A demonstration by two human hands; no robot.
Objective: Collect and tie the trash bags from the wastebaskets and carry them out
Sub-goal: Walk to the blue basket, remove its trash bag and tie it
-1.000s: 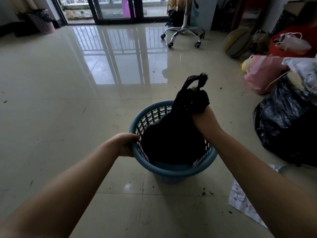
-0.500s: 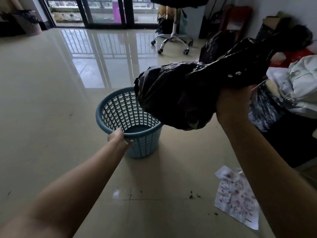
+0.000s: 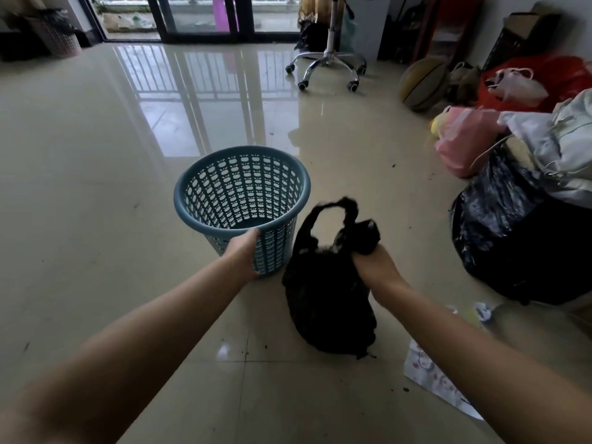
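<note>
A blue perforated wastebasket stands on the tiled floor in the middle, with no bag inside it. My left hand grips its near rim and wall. Just right of the basket a full black trash bag rests on the floor, its handles tied in a loop at the top. My right hand is shut on the bag's neck. A second wastebasket with a dark liner stands far off at the back left, beside the glass door.
A large black sack with pale bags piled on it fills the right side. A pink bag, a basketball and red items lie behind it. A swivel chair base stands at the back. Printed paper lies at the right foot.
My right hand lifted the black bag out of the blue basket, swung it up to the right, then lowered it onto the floor beside the basket. My left hand stayed on the rim.
</note>
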